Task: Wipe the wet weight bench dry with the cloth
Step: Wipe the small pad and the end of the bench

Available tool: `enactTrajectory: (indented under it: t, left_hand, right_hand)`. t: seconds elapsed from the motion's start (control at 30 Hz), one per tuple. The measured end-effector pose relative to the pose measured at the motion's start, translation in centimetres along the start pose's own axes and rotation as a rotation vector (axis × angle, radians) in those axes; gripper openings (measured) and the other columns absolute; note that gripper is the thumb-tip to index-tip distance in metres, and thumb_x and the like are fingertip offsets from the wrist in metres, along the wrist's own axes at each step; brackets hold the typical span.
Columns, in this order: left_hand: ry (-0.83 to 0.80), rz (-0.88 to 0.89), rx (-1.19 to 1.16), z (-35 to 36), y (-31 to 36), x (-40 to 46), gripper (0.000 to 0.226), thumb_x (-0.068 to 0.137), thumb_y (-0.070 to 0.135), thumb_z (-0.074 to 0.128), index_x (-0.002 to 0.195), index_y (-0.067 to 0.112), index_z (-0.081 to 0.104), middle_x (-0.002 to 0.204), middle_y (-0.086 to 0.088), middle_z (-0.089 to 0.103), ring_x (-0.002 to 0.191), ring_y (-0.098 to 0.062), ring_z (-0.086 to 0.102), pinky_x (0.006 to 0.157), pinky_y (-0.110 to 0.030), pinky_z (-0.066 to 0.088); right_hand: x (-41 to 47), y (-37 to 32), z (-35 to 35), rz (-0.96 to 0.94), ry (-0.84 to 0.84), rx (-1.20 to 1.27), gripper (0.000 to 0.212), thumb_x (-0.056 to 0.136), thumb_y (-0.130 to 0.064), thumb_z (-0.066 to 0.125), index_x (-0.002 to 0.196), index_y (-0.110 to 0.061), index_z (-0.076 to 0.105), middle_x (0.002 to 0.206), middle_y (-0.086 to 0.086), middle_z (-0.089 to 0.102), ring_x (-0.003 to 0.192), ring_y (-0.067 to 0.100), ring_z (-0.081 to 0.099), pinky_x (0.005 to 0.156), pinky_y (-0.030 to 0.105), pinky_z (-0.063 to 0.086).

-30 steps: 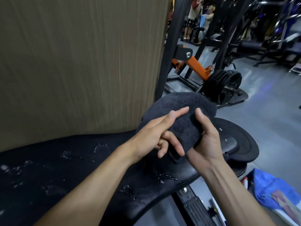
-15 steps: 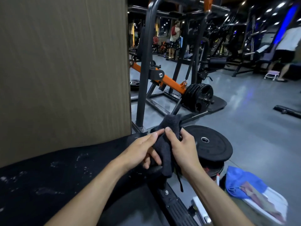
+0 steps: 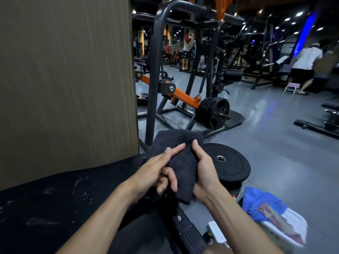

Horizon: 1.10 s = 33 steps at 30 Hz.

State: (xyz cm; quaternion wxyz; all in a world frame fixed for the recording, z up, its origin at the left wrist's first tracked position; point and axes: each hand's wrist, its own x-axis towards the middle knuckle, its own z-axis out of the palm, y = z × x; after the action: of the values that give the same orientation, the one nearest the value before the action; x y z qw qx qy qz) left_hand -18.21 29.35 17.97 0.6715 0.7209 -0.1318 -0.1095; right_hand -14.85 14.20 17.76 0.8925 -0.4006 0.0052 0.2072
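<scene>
A dark grey cloth point(image 3: 180, 154) is held up in both hands above the right end of the black weight bench point(image 3: 55, 204). My left hand point(image 3: 157, 171) touches the cloth's left edge, index finger stretched across it and the other fingers curled at its lower part. My right hand point(image 3: 203, 167) grips the cloth's right edge, thumb on the front. The cloth is folded into a tall flat pad. Water drops and streaks show on the bench pad at the lower left.
A brown wall panel point(image 3: 64, 79) rises just behind the bench. Black weight plates point(image 3: 229, 165) lie on the floor to the right, with a blue bag point(image 3: 264, 204) nearer. A black and orange machine point(image 3: 183, 98) stands beyond. People stand far back.
The cloth went from draped over my right hand to bunched narrow, and is now spread flatter as a folded pad. The view rose away from the bench toward the gym floor.
</scene>
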Motion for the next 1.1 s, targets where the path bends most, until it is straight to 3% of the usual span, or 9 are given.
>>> enactTrajectory:
  t: [0.1,0.2,0.37,0.57,0.73,0.8,0.87,0.97,1.1]
  left_hand:
    - [-0.035,-0.020,0.035,-0.4,-0.4,0.9,0.046,0.098,0.068,0.025,0.140,0.061,0.043,0.075,-0.023,0.069,0.044,-0.019,0.039,0.049,-0.028,0.039]
    - [-0.030,-0.053,0.069,-0.1,-1.9,2.4,0.045,0.099,0.067,0.024,0.140,0.061,0.042,0.076,-0.022,0.072,0.044,-0.019,0.040,0.050,-0.026,0.041]
    - [0.106,-0.127,0.282,1.6,-5.9,6.1,0.045,0.102,0.061,0.029,0.147,0.056,0.034,0.073,-0.007,0.076,0.043,-0.015,0.047,0.054,-0.027,0.042]
    - [0.310,-0.145,0.616,-0.5,-7.9,9.1,0.043,0.101,0.059,0.036,0.141,0.046,0.045,0.068,0.015,0.073,0.061,0.003,0.063,0.082,-0.035,0.054]
    - [0.409,-0.134,0.997,-1.3,-9.2,10.3,0.040,0.097,0.060,0.037,0.133,0.047,0.049,0.071,0.016,0.067,0.080,-0.010,0.066,0.074,-0.036,0.053]
    - [0.415,-0.133,1.059,-1.3,-9.6,10.8,0.040,0.098,0.059,0.038,0.134,0.047,0.049,0.075,0.017,0.066,0.082,-0.013,0.067,0.070,-0.034,0.048]
    - [0.415,-0.132,1.078,-1.2,-9.6,11.1,0.039,0.099,0.058,0.039,0.134,0.047,0.049,0.075,0.018,0.065,0.076,-0.010,0.062,0.067,-0.032,0.043]
    - [0.407,-0.143,1.084,-1.3,-9.7,11.6,0.039,0.099,0.059,0.038,0.133,0.047,0.050,0.076,0.018,0.064,0.073,-0.008,0.058,0.067,-0.031,0.041]
    - [0.398,-0.168,1.093,-1.8,-10.5,12.0,0.038,0.098,0.060,0.038,0.131,0.047,0.051,0.077,0.018,0.064,0.085,-0.013,0.066,0.071,-0.034,0.044]
  right_hand:
    - [1.0,0.0,-0.8,-0.100,0.056,-0.042,0.058,0.098,-0.045,0.059,0.134,0.001,0.058,0.127,0.025,0.066,0.118,0.040,0.065,0.109,0.056,0.045]
    - [1.6,-0.7,-2.5,-0.195,0.130,-0.216,0.041,0.103,-0.036,0.055,0.126,-0.003,0.064,0.118,0.024,0.071,0.111,0.040,0.069,0.102,0.058,0.049]
    - [3.1,-3.5,-7.5,-0.287,0.264,-0.485,0.028,0.104,-0.030,0.052,0.113,-0.010,0.070,0.105,0.011,0.078,0.095,0.022,0.075,0.071,0.029,0.060]
    - [7.8,-12.1,-13.9,-0.542,0.492,-0.742,0.020,0.102,-0.034,0.057,0.100,-0.020,0.072,0.099,-0.001,0.076,0.091,0.011,0.069,0.079,0.026,0.055]
    - [13.2,-11.8,-17.3,-0.644,0.523,-1.130,0.014,0.100,-0.035,0.059,0.091,-0.025,0.063,0.081,-0.008,0.065,0.068,-0.006,0.056,0.068,0.025,0.046]
    - [15.0,-8.6,-18.9,-0.550,0.452,-1.258,0.015,0.100,-0.035,0.059,0.105,-0.023,0.065,0.089,-0.009,0.066,0.078,-0.004,0.059,0.073,0.023,0.042]
    - [15.2,-4.9,-20.1,-0.444,0.307,-1.327,0.032,0.099,-0.035,0.060,0.129,-0.024,0.063,0.111,-0.012,0.067,0.105,0.003,0.060,0.089,0.022,0.042]
    - [14.0,-0.7,-21.3,-0.477,0.149,-1.494,0.055,0.099,-0.037,0.060,0.151,-0.033,0.043,0.152,-0.017,0.043,0.147,0.003,0.027,0.118,0.029,0.023]
    - [13.7,-0.5,-22.9,-0.646,-0.018,-1.812,0.084,0.086,-0.055,0.061,0.158,-0.027,0.028,0.159,-0.010,0.038,0.152,0.016,0.025,0.123,0.047,0.019]
